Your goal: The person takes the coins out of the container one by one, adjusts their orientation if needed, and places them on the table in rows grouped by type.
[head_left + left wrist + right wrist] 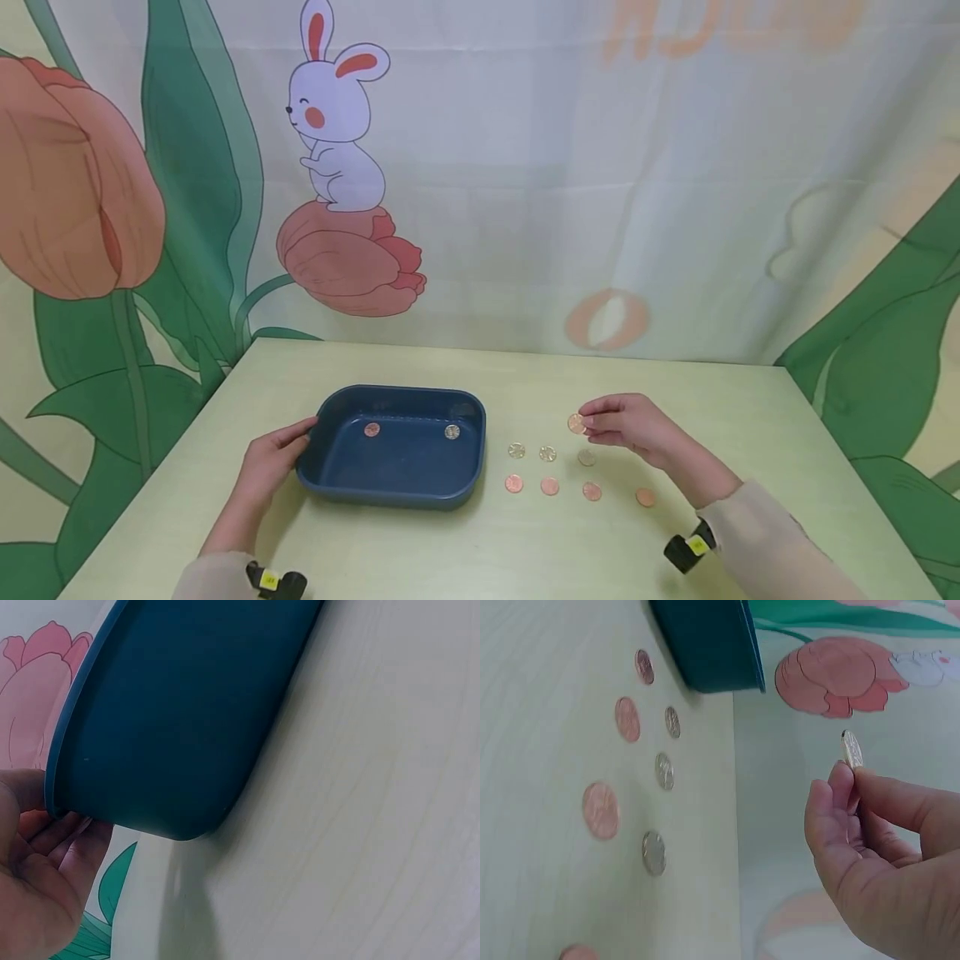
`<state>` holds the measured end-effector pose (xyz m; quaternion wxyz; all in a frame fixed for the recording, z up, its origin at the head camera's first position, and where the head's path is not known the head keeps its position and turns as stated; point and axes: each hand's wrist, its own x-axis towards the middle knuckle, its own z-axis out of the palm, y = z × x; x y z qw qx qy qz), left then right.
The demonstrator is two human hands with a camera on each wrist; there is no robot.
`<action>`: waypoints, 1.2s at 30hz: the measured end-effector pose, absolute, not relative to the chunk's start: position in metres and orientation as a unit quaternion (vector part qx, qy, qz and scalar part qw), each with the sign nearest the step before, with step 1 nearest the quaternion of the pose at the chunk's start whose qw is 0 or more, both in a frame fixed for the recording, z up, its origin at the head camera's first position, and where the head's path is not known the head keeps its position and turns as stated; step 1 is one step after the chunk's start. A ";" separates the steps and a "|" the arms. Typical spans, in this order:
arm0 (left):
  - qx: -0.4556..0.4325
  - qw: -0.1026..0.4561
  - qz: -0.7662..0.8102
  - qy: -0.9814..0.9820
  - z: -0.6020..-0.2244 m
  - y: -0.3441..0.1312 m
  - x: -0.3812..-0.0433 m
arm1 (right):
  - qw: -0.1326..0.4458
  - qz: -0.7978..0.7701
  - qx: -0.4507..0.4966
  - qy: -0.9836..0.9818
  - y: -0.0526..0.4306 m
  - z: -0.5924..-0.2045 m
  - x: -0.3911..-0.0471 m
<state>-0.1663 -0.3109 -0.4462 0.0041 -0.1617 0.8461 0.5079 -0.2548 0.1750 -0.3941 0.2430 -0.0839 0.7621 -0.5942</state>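
My left hand (272,457) grips the left rim of a dark blue rectangular tray (390,497); in the left wrist view the thumb lies at the rim and the fingers are under it, against the outer wall. Inside the tray lie a copper-coloured coin (372,429) and a pale gold coin (452,432), well apart. Raised over the table, my right hand (633,425) pinches a gold-coloured coin (853,750) between thumb and fingertips. Below that hand, a row of three pale coins (547,453) lies on the table, with a row of several copper-coloured coins (550,486) nearer me.
The pale wooden table (420,554) reaches back to a hanging cloth (510,250) printed with tulips and a rabbit. Both coin rows lie to the right of the tray. A dark wrist camera (688,547) sits at each sleeve.
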 end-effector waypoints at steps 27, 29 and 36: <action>-0.165 0.000 0.511 0.843 -0.446 -0.310 -0.166 | 0.214 -0.539 -0.018 0.814 0.242 -0.426 -0.247; -0.165 0.000 0.512 0.843 -0.447 -0.310 -0.166 | 0.218 -0.541 -0.009 0.812 0.246 -0.431 -0.248; -0.162 0.003 0.513 0.843 -0.446 -0.310 -0.166 | 0.224 -0.555 0.020 0.801 0.252 -0.446 -0.252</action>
